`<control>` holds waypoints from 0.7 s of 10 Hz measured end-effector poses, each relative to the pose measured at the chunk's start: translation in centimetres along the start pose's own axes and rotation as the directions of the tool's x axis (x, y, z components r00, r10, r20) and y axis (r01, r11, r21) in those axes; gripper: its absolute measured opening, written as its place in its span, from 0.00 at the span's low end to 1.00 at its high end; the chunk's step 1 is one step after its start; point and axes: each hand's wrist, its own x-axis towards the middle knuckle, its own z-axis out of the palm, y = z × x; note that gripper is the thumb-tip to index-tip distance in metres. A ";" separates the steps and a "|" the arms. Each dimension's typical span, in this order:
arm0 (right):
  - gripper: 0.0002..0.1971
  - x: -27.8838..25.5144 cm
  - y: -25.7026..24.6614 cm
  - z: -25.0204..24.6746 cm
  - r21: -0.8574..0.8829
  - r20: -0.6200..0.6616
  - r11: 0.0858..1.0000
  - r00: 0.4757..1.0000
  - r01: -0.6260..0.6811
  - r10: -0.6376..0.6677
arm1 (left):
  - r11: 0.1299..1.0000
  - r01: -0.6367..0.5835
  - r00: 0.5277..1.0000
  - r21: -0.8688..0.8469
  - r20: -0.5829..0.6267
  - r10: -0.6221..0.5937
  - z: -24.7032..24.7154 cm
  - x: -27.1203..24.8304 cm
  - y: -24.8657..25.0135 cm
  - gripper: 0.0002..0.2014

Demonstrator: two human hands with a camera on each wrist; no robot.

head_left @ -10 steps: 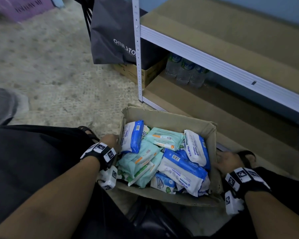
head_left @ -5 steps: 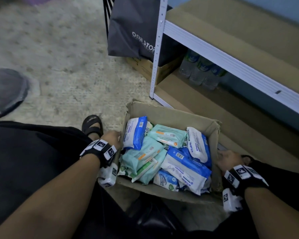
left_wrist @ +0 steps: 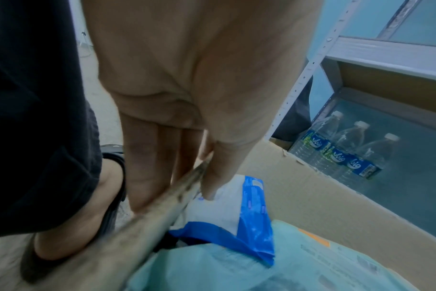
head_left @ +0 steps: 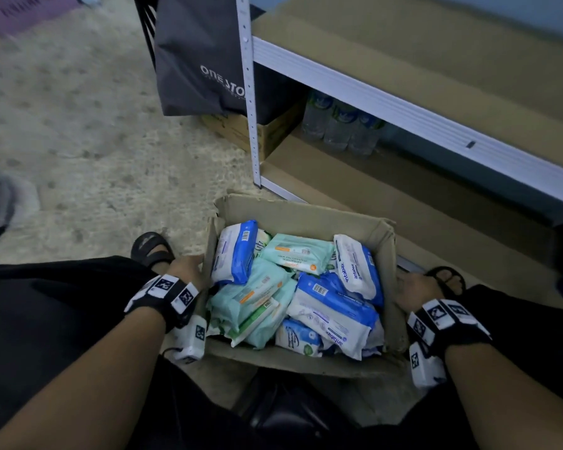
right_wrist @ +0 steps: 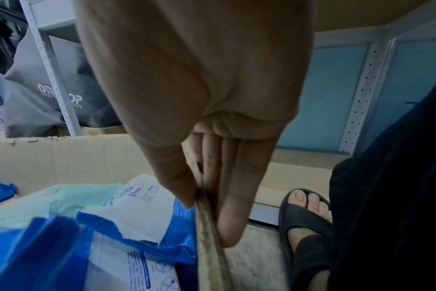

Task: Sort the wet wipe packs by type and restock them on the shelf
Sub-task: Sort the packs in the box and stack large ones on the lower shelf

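Change: box (head_left: 306, 219) a little nearer the shelf post (head_left: 248, 92) than half a second ago; both hands on the same walls as before; packs inside lying as they were.
Left hand (head_left: 186, 271): pinching the box's left wall, thumb inside touching a blue-and-white pack (left_wrist: 227, 208), fingers (left_wrist: 147, 173) flat on the outside.
Right hand (head_left: 415, 287): pinching the right wall the same way, thumb inside, fingers (right_wrist: 236, 189) outside.
Wet wipe packs: mixed loosely in the box on the floor; mint-green packs (head_left: 296, 253) toward the left and middle, blue-and-white ones (head_left: 332, 306) at the left edge, right and front.
Shelf (head_left: 436, 125): right behind the box; lower board (head_left: 387, 196) bare at the front, water bottles (head_left: 338, 125) at the back.
Box handling: corrugated card, worn and soft at the rim; likely to bow under a pinch, so better gripped low or under the base if lifted.
Pack handling: soft film pouches, probably slightly heavy with moisture, squashy and a bit slick; not fragile.
Hold: across the flat faces at mid-body, not by the crimped end seam.
Stage: sorting not yet begun, judging from the mixed heap.
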 end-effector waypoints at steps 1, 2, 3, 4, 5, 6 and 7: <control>0.13 -0.5 -1.7 -0.5 0.070 -0.164 0.996 0.986 0.052 -0.040 | 0.987 0.142 0.982 -0.081 -0.114 -0.150 -1.6 -0.2 3.0 0.23; 0.11 -0.9 -3.7 -1.3 0.144 -0.304 0.981 0.949 0.132 -0.083 | 0.995 0.001 0.975 -0.096 -0.221 -0.022 -1.8 0.6 4.6 0.32; 0.09 -0.3 -5.9 -1.4 0.198 -0.275 0.959 0.951 0.201 -0.142 | 0.995 -0.097 0.989 -0.017 -0.116 0.095 -1.1 1.0 6.7 0.28; 0.17 0.8 -6.9 0.0 0.264 -0.137 0.947 0.979 0.181 -0.149 | 0.999 -0.017 1.000 -0.041 -0.002 0.017 -0.2 1.4 7.8 0.22; 0.20 2.2 -7.5 2.2 0.231 -0.001 0.964 0.991 0.131 -0.134 | 0.998 0.050 0.993 -0.038 0.113 -0.045 2.5 3.0 7.5 0.25; 0.25 2.7 -7.9 3.0 0.116 0.045 0.985 0.990 0.130 -0.137 | 0.994 0.089 0.993 -0.065 0.085 -0.084 4.1 3.7 7.1 0.28; 0.32 3.2 -7.7 3.2 0.070 0.121 0.992 0.986 0.109 -0.117 | 0.997 0.075 0.996 -0.025 0.046 -0.074 4.4 4.4 6.8 0.25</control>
